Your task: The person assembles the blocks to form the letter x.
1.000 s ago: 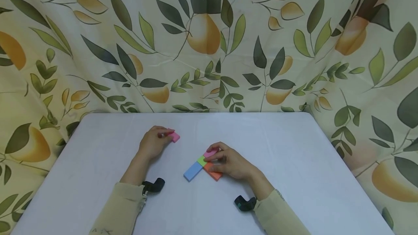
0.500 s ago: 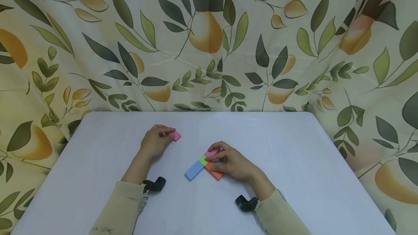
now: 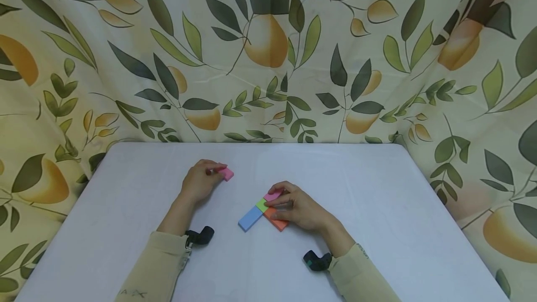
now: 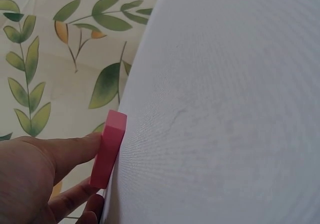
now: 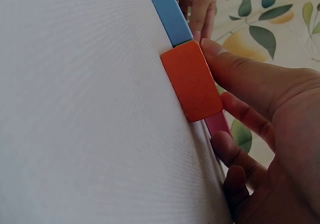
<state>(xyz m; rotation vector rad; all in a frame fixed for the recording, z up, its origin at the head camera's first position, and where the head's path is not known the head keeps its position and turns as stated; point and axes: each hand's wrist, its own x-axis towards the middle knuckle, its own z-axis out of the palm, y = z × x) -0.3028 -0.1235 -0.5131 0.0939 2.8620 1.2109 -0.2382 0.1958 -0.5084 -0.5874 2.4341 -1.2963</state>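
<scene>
My left hand (image 3: 199,181) pinches a pink block (image 3: 227,174) between thumb and fingers, low at the table's left of centre. In the left wrist view that pink block (image 4: 108,149) is a narrow bar with its edge by the white surface. Right of it, several small blocks lie joined flat: a blue block (image 3: 250,219), a green block (image 3: 262,205), an orange block (image 3: 282,225) and a second pink block (image 3: 271,196). My right hand (image 3: 306,209) holds this group, thumb on the orange block and fingertips by the green and pink ones, partly covering them.
The white table (image 3: 361,176) has rounded far corners. Behind it hangs a fruit-and-leaf patterned curtain (image 3: 268,83). A black wrist camera (image 3: 200,236) juts from the left sleeve, and another black camera (image 3: 317,261) from the right sleeve.
Both hands keep their places on the blocks. The whole head view shifts very slightly; the blocks keep their arrangement.
</scene>
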